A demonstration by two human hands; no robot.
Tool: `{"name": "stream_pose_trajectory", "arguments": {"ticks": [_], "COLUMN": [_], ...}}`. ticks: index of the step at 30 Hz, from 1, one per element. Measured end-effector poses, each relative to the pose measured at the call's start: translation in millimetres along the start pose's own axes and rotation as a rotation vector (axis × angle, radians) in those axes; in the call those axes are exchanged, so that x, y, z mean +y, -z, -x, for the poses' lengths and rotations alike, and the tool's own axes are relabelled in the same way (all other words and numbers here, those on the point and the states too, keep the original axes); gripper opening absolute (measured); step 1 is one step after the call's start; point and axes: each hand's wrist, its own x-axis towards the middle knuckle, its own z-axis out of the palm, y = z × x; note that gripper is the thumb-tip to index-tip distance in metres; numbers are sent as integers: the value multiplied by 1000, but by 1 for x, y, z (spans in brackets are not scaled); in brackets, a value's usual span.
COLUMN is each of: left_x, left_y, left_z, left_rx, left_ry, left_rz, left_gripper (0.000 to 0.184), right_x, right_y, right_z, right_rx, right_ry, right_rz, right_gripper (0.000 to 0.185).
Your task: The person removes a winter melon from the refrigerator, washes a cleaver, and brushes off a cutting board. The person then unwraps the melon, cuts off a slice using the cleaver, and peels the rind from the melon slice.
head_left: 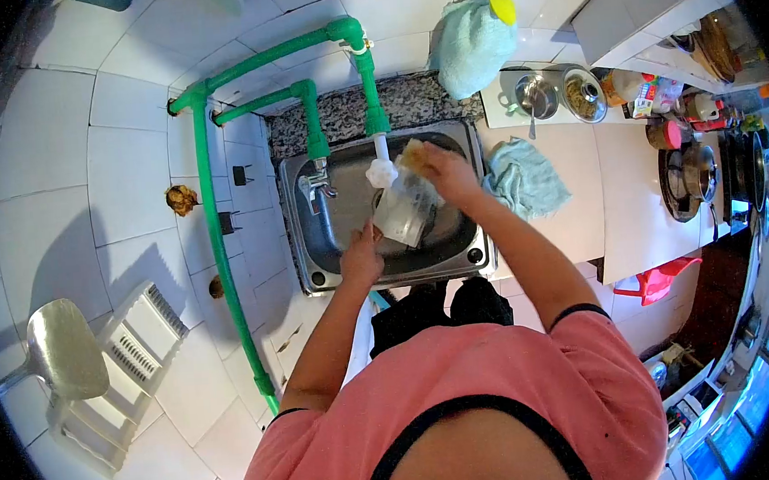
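My left hand is closed on the lower left edge of a clear, pale container, which is tilted over the steel sink. In my right hand is a yellowish sponge, held just above the container's upper part. The white tap nozzle hangs from the green pipe beside the sponge. A second, metal tap stands at the sink's left side. What the container holds is too blurred to tell.
Green pipes run along the tiled wall at left. A teal cloth lies on the counter right of the sink. Behind it are metal bowls and a hanging towel. A grater and a scoop hang at left.
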Motion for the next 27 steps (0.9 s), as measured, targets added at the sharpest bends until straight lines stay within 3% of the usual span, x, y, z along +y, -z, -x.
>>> {"name": "stream_pose_trajectory", "arguments": {"ticks": [3,5,8,10,11,12,13,14,18,20,23,24,26,27], "left_x": [8,-4,-20,-30,-33,-34,-36,-38,-29,-34,-42,-43,-32,-25], "left_y": [8,2,-6,-8,-7,-9,-10,-7,0,-11,-32,-33,-23,-15], "left_z": [6,-2,-3,4,9,16,24,29,32,24,4,3,-3,-4], "left_rx": [17,55,157,166,176,179,111,44,10,-89,-105,-109,-387,-419], "left_ry": [-24,-3,-68,-94,-127,-119,-97,-79,-71,-25,-10,-15,105,72], "left_rz": [72,100,101,127,147,156,171,181,245,412,560,563,946,929], "left_gripper": [78,78,69,71,72,72,75,77,79,80,78,78,76,76], "right_x": [-30,-65,-57,-31,-40,10,49,30,-3,-23,-52,-73,-100,-121], "right_y": [-40,-48,-57,-51,-25,-39,-53,-11,36,54,74,86,83,78], "right_z": [22,50,59,29,7,-2,-12,-17,-45,-69,-92,-80,-52,-32], "right_rx": [-118,-304,-214,-201,-320,-250,-72,-139,88,270,331,127,-202,-259], "right_ry": [40,121,289,265,-256,-37,8,74,104,500,488,323,382,396], "right_rz": [137,-9,-28,23,25,206,89,177,152,438,383,144,132,206], "right_gripper": [37,43,48,47,38,26,22,38,36,39,37,35,37,37]}}
